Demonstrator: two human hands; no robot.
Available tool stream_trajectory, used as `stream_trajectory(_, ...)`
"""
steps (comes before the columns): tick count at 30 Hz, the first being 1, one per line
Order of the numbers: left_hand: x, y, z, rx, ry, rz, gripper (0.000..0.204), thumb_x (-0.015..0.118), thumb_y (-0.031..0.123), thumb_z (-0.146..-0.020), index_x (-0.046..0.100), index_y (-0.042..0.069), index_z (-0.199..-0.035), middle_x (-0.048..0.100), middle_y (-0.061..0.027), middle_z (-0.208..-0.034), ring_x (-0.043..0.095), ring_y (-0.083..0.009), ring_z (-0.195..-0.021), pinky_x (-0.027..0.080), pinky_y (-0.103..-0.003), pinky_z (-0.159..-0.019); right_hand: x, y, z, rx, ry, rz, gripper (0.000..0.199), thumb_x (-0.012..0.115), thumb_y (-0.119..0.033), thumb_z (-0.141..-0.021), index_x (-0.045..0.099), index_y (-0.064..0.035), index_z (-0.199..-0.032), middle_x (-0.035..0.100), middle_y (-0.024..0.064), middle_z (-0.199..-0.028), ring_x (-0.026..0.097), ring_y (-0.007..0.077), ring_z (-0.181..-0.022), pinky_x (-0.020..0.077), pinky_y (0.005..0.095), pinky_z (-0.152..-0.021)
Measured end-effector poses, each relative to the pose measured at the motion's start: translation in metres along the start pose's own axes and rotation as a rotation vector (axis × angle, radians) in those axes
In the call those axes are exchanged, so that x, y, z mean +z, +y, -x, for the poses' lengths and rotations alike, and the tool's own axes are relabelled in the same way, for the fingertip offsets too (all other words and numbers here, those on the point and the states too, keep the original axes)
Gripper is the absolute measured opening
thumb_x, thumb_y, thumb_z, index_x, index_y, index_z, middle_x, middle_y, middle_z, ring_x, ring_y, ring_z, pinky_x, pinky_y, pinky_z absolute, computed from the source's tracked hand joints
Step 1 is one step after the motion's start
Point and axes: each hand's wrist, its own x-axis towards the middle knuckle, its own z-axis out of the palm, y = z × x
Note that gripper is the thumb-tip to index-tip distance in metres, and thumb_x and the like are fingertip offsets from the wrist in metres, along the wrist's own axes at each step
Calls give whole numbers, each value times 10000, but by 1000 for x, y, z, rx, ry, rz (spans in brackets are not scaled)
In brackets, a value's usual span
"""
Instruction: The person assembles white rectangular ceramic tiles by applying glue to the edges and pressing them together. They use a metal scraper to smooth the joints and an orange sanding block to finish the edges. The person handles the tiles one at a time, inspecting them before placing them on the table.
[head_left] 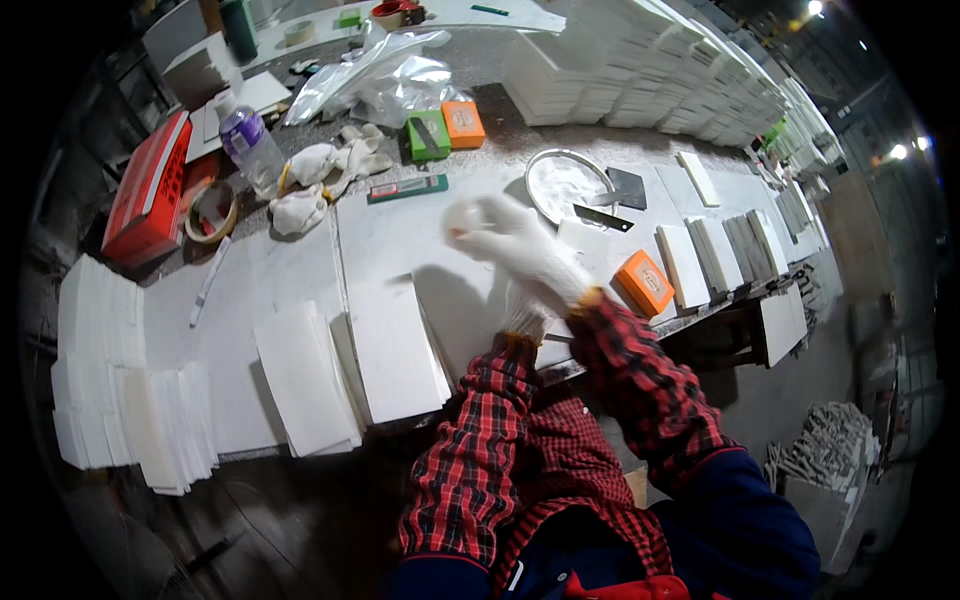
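My right hand (510,240), in a white glove, is raised above the table with its fingers curled together. A small brownish patch shows at its fingertips, blurred, so I cannot tell what they hold. Below it my left hand (526,312), also gloved, is mostly covered by the right one, and its fingers are hidden. A round tray of white powder (565,185) lies just beyond my right hand. Across its near rim is a dark flat blade (603,218). A dark square pad (627,187) sits beside the tray. Nearest on the left stands a stack of white tiles (395,350).
More white tiles (303,375) line the front edge, with tall stacks (100,340) at far left and back right (640,80). An orange box (645,283) lies right. Green box (428,135), plastic bottle (250,140), tape roll (211,213) and red box (145,195) stand behind.
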Motion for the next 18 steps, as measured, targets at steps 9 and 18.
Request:
stream_trajectory(9, -18, 14, 1, -306, -144, -188, 565, 605, 246, -986, 398, -49, -1422, 676, -221, -939, 680, -322, -905, 520, -435, -793, 78, 65, -65, -189, 343, 471, 373, 748, -294, -815, 698, 12, -1022, 690, 230, -986, 679, 365, -917, 537, 429, -807)
stream_trajectory(18, -21, 15, 0, -357, -167, -225, 696, 613, 250, -991, 264, -26, -1526, 663, -185, -912, 671, -294, -850, 516, -415, -754, 48, 15, -27, -90, 159, 352, 715, 773, -278, -804, 501, -60, -1429, 591, 235, -1307, 586, 345, -1187, 491, 414, -984)
